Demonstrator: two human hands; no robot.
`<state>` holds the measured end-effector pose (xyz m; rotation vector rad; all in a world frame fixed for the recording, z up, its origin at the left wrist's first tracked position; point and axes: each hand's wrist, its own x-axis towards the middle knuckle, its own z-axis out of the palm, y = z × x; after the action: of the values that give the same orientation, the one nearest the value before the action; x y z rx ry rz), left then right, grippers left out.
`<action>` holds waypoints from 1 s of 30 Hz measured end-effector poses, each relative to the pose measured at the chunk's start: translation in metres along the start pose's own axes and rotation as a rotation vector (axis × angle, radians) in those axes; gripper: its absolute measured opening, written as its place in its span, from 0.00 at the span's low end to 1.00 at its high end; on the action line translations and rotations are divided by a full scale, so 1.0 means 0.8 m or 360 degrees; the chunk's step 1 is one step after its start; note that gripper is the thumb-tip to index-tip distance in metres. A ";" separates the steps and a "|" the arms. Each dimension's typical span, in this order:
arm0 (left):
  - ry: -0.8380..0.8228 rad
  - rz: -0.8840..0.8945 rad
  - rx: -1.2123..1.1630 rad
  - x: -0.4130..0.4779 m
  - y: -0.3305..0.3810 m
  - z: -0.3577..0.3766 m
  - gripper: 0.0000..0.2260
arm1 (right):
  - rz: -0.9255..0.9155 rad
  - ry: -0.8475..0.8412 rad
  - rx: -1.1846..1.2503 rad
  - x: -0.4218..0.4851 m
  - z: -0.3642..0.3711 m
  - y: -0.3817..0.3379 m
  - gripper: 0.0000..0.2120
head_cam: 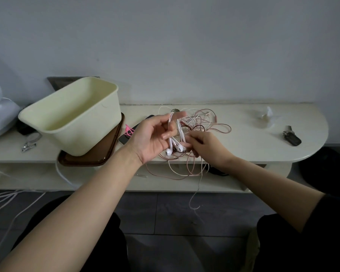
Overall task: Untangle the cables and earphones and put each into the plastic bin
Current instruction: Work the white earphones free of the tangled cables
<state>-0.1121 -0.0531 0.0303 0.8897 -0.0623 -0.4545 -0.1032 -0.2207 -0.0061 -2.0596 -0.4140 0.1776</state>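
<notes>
Fingers of left hand (153, 137) holding white earphones (175, 146), right hand (206, 147) pinching tangled cables (202, 124), plastic bin (75, 114) empty

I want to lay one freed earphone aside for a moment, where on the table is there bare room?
Barest patch: tabletop between the cable tangle and the keys, in front of the crumpled clear plastic. A smaller strip lies between nail clipper and brown tray. Crowded: around the plastic bin, phone and both hands.
</notes>
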 end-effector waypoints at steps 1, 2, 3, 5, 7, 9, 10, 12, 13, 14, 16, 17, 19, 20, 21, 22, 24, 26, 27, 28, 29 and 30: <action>0.0000 0.0013 -0.0027 0.000 0.000 0.000 0.15 | 0.0008 -0.0013 0.0042 0.000 0.000 0.000 0.14; 0.0010 0.0031 -0.0058 0.000 0.002 -0.001 0.15 | 0.0012 -0.0043 0.0086 -0.001 -0.001 -0.003 0.15; 0.0035 0.0056 -0.0082 0.000 0.003 0.001 0.15 | 0.0022 -0.0090 0.0114 -0.003 0.000 -0.005 0.15; 0.0131 0.0120 -0.0057 0.000 0.004 0.004 0.15 | 0.0043 -0.0180 0.0107 -0.007 0.004 -0.009 0.12; 0.0230 0.0172 0.0023 0.001 0.004 0.008 0.15 | 0.0032 -0.0231 0.0041 -0.010 0.009 -0.010 0.11; 0.0231 0.0177 0.0188 0.001 0.001 0.011 0.14 | 0.0016 -0.0241 -0.0039 -0.013 0.009 -0.014 0.11; 0.0219 0.0177 0.0328 0.001 -0.001 0.011 0.14 | 0.0003 -0.0233 -0.0090 -0.015 0.006 -0.017 0.11; 0.0240 0.0196 0.0712 0.003 -0.005 0.008 0.13 | -0.0036 -0.0195 -0.0224 -0.017 0.000 -0.021 0.13; 0.0267 0.0200 0.0916 0.003 -0.007 0.006 0.13 | -0.0058 -0.0179 -0.0292 -0.018 -0.002 -0.021 0.13; 0.0300 0.0192 0.1113 0.004 -0.009 0.002 0.13 | -0.0078 -0.0168 -0.0344 -0.018 -0.003 -0.021 0.12; 0.0343 0.0176 0.1489 0.003 -0.012 -0.001 0.12 | -0.0114 -0.0160 -0.0368 -0.019 -0.005 -0.022 0.10; 0.0352 0.0183 0.1652 0.004 -0.014 -0.002 0.12 | -0.0135 -0.0161 -0.0356 -0.019 -0.006 -0.024 0.09; 0.0339 0.0215 0.1926 0.005 -0.020 -0.003 0.12 | -0.0190 -0.0160 -0.0335 -0.020 -0.008 -0.028 0.08; 0.0325 0.0210 0.1984 0.005 -0.022 -0.003 0.13 | -0.0218 -0.0151 -0.0340 -0.019 -0.010 -0.029 0.08; 0.0315 0.0179 0.1974 0.003 -0.024 -0.001 0.14 | -0.0242 -0.0137 -0.0354 -0.019 -0.012 -0.030 0.09; 0.0318 0.0133 0.1934 0.001 -0.025 0.001 0.14 | -0.0261 -0.0114 -0.0361 -0.018 -0.014 -0.030 0.09; 0.0326 0.0064 0.1834 0.000 -0.024 0.003 0.13 | -0.0273 -0.0033 -0.0316 -0.016 -0.017 -0.028 0.10; 0.0302 0.0030 0.1683 0.001 -0.023 0.005 0.12 | -0.0261 0.0064 -0.0231 -0.013 -0.021 -0.028 0.10; 0.0283 0.0021 0.1582 0.001 -0.022 0.006 0.12 | -0.0256 0.0105 -0.0200 -0.012 -0.023 -0.028 0.11; 0.0272 0.0012 0.1481 0.001 -0.021 0.006 0.12 | -0.0252 0.0138 -0.0178 -0.010 -0.024 -0.029 0.11; 0.0264 -0.0004 0.1403 0.000 -0.020 0.008 0.12 | -0.0248 0.0162 -0.0162 -0.010 -0.025 -0.029 0.11; 0.0247 -0.0034 0.1339 0.000 -0.019 0.009 0.14 | -0.0247 0.0182 -0.0156 -0.010 -0.027 -0.031 0.11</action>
<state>-0.1196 -0.0666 0.0234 1.7504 -0.1045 -0.3740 -0.1096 -0.2298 0.0254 -2.1110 -0.5183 -0.0546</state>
